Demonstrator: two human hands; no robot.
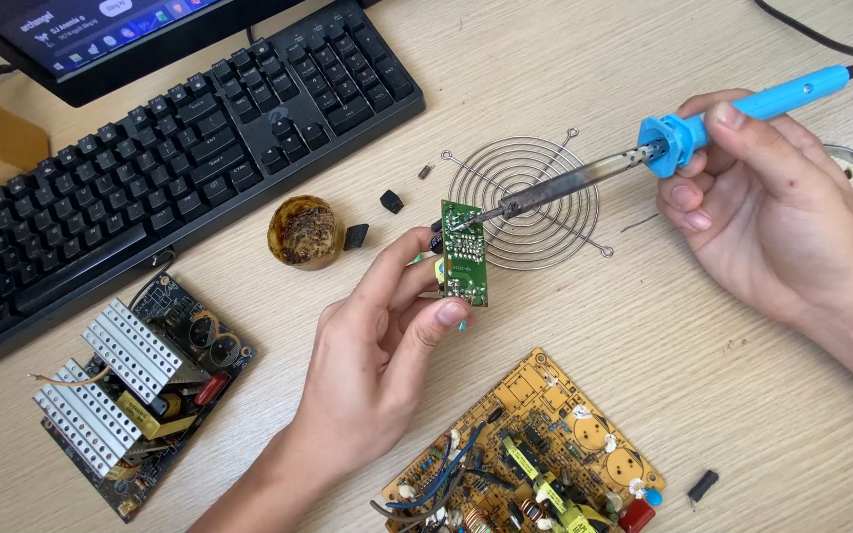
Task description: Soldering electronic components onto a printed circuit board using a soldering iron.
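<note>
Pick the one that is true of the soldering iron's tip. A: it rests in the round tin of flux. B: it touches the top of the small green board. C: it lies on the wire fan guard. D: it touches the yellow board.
B: the right hand holds the blue soldering iron, whose tip meets the upper end of the small green board pinched in the left hand.

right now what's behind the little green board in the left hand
Behind the small green board lies a round wire fan grille on the table, partly covered. The left hand holds the board; the soldering iron touches its upper edge. Its far face is hidden.

Head camera looks down, close, at desk (703, 326)
</note>
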